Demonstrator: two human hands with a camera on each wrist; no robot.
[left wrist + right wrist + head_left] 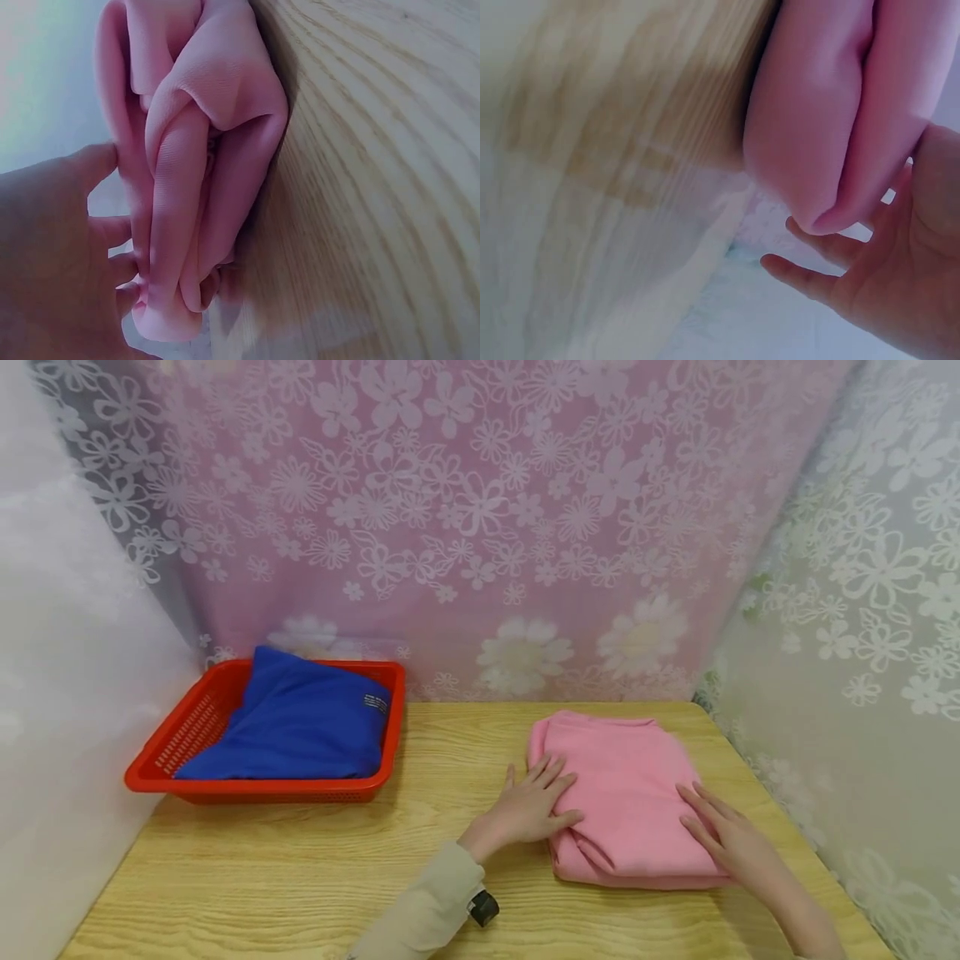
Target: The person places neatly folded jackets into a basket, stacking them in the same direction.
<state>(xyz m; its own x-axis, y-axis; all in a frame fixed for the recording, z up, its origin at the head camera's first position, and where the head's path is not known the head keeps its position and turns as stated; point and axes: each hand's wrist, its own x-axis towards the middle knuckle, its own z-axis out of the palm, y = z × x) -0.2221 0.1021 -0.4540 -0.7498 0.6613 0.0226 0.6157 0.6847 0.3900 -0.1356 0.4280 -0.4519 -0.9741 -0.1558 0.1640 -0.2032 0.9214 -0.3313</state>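
Note:
A folded pink garment [626, 797] lies on the right part of the wooden table, its layers stacked and its left side loosely bunched. My left hand [528, 806] rests on its left edge with the fingers spread; in the left wrist view the fingertips touch the soft folds [202, 97]. On the opposite edge lies my right hand [738, 843], fingers extended over the cloth. The right wrist view shows the thick rounded fold [817, 112] beside the right hand [885, 262]. Neither hand is curled round the cloth.
A red plastic basket [262, 789] stands at the table's left, holding a folded blue garment [307, 722] with a small printed label. The wooden table [300, 877] meets a pink floral curtain [465, 527] at the back, with pale sheeting on both sides.

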